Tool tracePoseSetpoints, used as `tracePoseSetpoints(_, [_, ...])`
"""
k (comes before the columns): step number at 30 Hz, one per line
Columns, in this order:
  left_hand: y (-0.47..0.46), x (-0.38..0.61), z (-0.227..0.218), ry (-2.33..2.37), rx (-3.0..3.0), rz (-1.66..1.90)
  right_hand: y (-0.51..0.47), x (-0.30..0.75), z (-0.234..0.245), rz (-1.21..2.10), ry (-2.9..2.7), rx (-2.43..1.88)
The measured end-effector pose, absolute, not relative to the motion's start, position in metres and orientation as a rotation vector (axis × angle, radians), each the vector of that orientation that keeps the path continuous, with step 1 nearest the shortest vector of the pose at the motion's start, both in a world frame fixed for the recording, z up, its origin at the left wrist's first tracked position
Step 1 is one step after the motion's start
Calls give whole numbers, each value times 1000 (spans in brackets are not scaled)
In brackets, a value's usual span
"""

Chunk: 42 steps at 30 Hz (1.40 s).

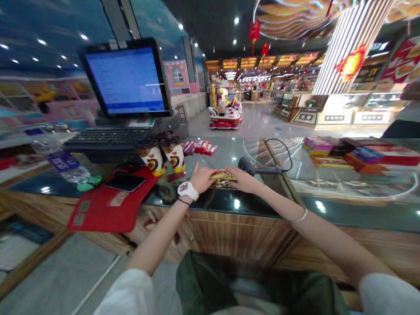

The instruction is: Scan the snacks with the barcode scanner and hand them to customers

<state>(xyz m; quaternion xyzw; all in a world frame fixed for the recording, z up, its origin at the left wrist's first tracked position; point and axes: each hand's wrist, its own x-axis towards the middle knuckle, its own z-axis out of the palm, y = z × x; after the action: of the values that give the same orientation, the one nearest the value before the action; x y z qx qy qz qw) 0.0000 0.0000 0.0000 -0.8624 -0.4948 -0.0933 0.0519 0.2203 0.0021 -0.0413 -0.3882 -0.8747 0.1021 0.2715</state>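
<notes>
Shiny gold-and-red wrapped snacks (pixel 223 176) lie in a small bunch on the dark glass counter, between my two hands. My left hand (pixel 201 178), with a white watch at the wrist, closes on the bunch from the left; one digit sticks up. From the right, my right hand (pixel 244 179) curls its fingers over the other end. My fingers partly cover the wrappers. Just beyond my right hand lies a black handheld scanner (pixel 257 167) with its cable. Red small packets (pixel 200 147) are spread farther back, left of centre.
Two patterned cups (pixel 173 155) stand left of my hands, near a keyboard (pixel 105 138) and a monitor (pixel 126 81). A phone (pixel 125 183) rests on a red mat (pixel 101 210) beside a water bottle (pixel 65 164). Snack boxes (pixel 364 153) are stacked at right.
</notes>
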Motion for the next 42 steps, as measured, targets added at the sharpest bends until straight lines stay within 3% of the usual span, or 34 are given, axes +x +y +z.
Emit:
tracePoseSetpoints(12, [9, 14, 21, -1165, -2469, -740, 15, 246, 2, 161, -1968, -1000])
tracePoseSetpoints(20, [23, 59, 47, -943, -2320, -941, 42, 286, 16, 555, -1653, -886])
tracePoseSetpoints(24, [37, 85, 51, -852, -2307, -978, 45, 302, 18, 704, -1433, -806])
tracePoseSetpoints(42, [71, 104, 29, -592, -2214, -1015, 49, 315, 13, 648, -1118, -821])
